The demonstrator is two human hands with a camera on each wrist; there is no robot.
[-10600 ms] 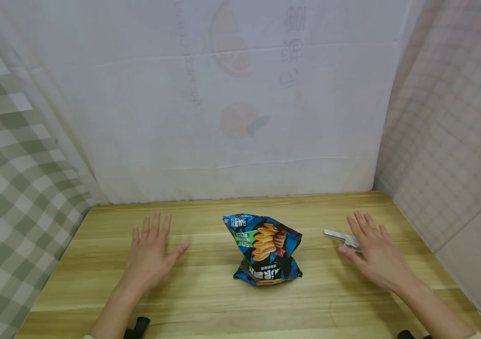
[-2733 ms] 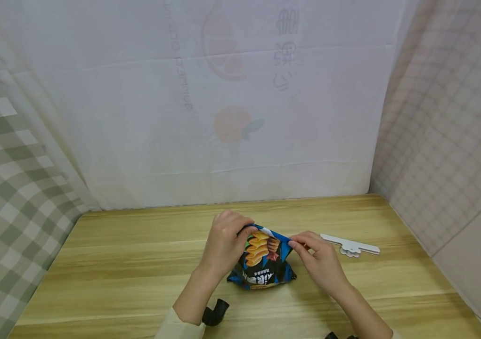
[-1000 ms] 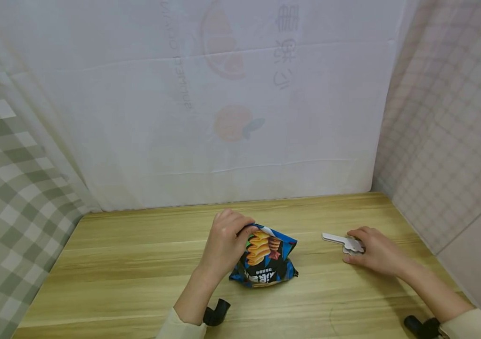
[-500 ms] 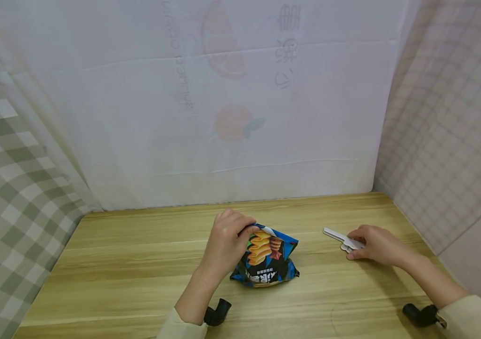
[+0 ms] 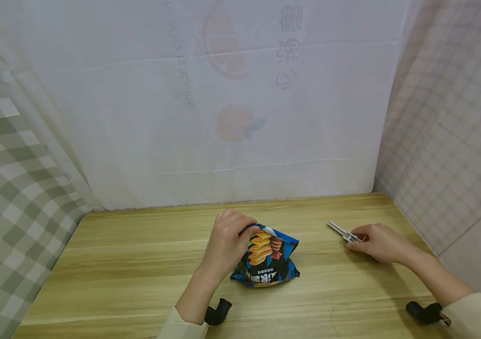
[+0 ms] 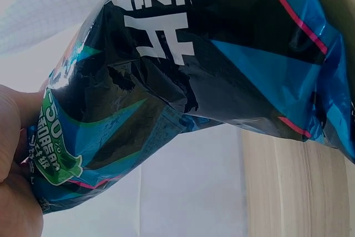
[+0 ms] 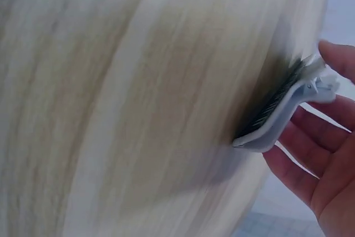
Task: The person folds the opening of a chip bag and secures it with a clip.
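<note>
A blue and black chip bag (image 5: 267, 259) stands mid-table, its top edge folded over. My left hand (image 5: 223, 245) pinches the left end of that fold between thumb and fingers. In the left wrist view, the bag (image 6: 166, 81) fills most of the picture, with the hand (image 6: 16, 159) at its lower left corner. To the right of the bag, my right hand (image 5: 382, 242) holds a white bag clip (image 5: 338, 229) by its middle. The right wrist view shows the clip (image 7: 272, 131) tipped on edge between thumb and fingers, close to the table; its handle is partly hidden.
The wooden table (image 5: 138, 263) runs back to a white cloth (image 5: 147, 141) with faint fruit prints. A green checked cloth (image 5: 7, 202) hangs at left, a pale grid-patterned one (image 5: 448, 155) at right. Black wrist mounts (image 5: 219, 311) sit by both wrists.
Earlier both hands lay apart and the bag's top was unfolded; later both held the fold. The right hand then left the bag, took hold of the clip and turned it on edge.
</note>
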